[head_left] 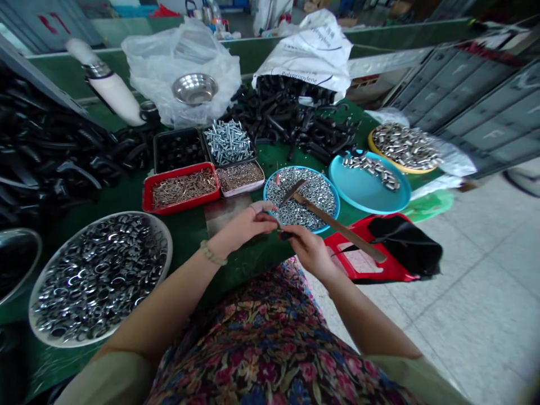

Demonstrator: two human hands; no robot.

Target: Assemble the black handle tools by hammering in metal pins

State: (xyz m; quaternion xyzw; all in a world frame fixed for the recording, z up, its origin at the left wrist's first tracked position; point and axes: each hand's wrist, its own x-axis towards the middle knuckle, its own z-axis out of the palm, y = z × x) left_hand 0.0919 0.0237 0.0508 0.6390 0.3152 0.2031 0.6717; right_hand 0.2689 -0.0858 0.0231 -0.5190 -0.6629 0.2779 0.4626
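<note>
My left hand [252, 223] and my right hand [311, 250] meet in front of me, fingers pinched close together. Between their fingertips is a small dark part [286, 234]; its kind is too small and shaded to make out. The right fingers grip it, while what the left fingertips pinch is partly hidden. Just beyond them stands a round blue tray of small shiny metal pieces [324, 194]. A hammer [337, 225] with a wooden handle lies across this tray, its handle reaching over its right rim. A flat metal plate [217, 212] rests behind my left wrist.
A large white tray of metal rings [101, 275] stands left. Behind are a red bin of pins or screws [183, 188], a bin of bolts [228, 142] and piled black handles [291, 112]. To the right are a blue tray [363, 188] and a red-and-black bag [379, 247].
</note>
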